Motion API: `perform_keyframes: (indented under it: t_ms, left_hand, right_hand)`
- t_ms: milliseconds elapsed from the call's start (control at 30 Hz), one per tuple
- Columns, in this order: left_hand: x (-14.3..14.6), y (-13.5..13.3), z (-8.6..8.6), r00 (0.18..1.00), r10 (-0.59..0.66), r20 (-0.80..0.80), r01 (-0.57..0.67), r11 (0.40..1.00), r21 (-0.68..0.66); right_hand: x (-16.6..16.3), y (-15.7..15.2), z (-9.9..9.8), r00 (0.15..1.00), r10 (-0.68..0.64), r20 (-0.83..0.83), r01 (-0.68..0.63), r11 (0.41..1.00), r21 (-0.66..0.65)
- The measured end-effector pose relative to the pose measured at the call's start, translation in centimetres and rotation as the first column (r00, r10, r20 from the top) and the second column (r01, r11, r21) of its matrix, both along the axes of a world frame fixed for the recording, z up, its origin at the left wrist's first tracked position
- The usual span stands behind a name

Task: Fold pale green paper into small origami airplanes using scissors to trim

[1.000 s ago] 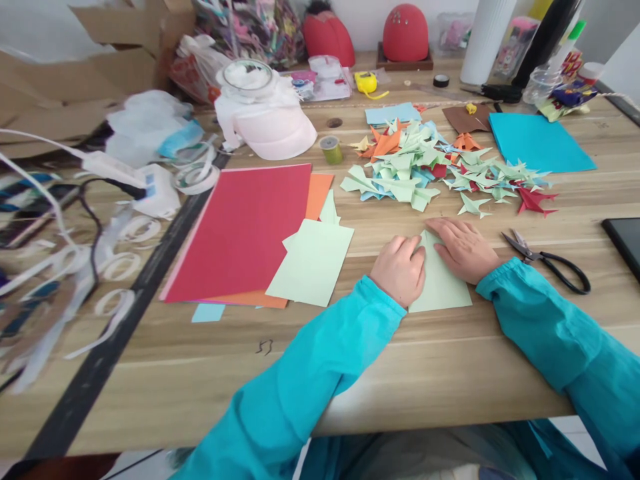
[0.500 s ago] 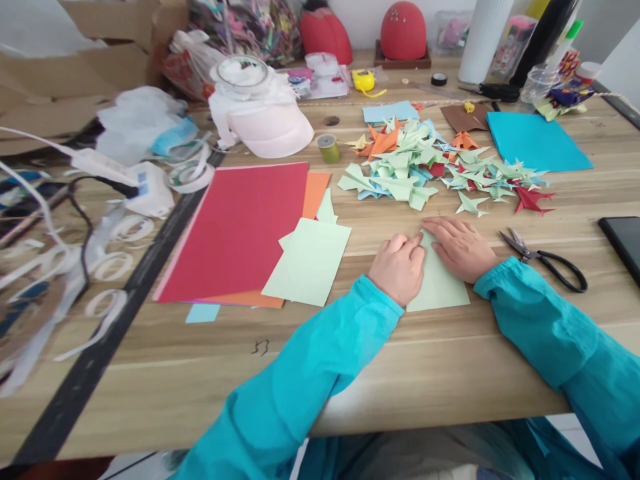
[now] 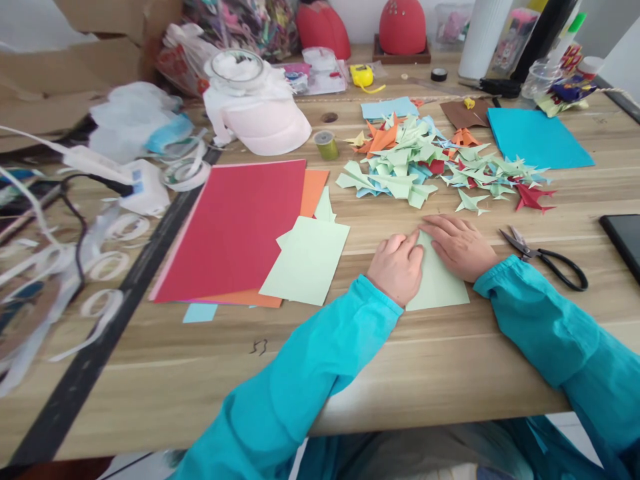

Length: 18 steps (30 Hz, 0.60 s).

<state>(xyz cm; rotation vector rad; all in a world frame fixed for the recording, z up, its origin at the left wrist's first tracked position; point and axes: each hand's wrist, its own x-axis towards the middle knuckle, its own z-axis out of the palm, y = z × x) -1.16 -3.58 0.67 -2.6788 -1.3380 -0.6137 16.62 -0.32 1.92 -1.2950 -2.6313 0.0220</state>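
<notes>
A light green sheet of paper (image 3: 440, 283) lies flat on the table under both hands, its upper part covered by them. My left hand (image 3: 397, 267) presses on its left edge with the fingers curled in and the index finger reaching up the paper. Across the paper's top, my right hand (image 3: 460, 248) rests flat, fingers stretched out toward the left fingertips. Scissors (image 3: 543, 257) with black handles lie partly spread beside my right wrist. Left of my left hand is another light green sheet (image 3: 310, 260), overlapping a red sheet (image 3: 235, 230).
Behind the hands spreads a pile of folded paper shapes (image 3: 410, 157), mostly light green. A blue sheet (image 3: 540, 138) lies at the back right, a phone-like black slab (image 3: 623, 240) at the right edge. A spool (image 3: 327, 145), a pale cap (image 3: 267, 127) and tape rolls (image 3: 187, 175) stand farther left.
The view has shifted very slightly. Both hands stay on the light green sheet in nearly the same place; nothing else has visibly moved.
</notes>
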Motion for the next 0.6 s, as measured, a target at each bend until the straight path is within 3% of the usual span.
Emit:
perform_keyframes:
  t_ms: [600]
  left_hand:
    - [-0.10,0.03,-0.27,0.999,-0.022,0.032,0.022,1.000,0.006]
  right_hand:
    - [-0.02,0.01,-0.12,0.999,-0.019,0.029,0.018,1.000,0.013]
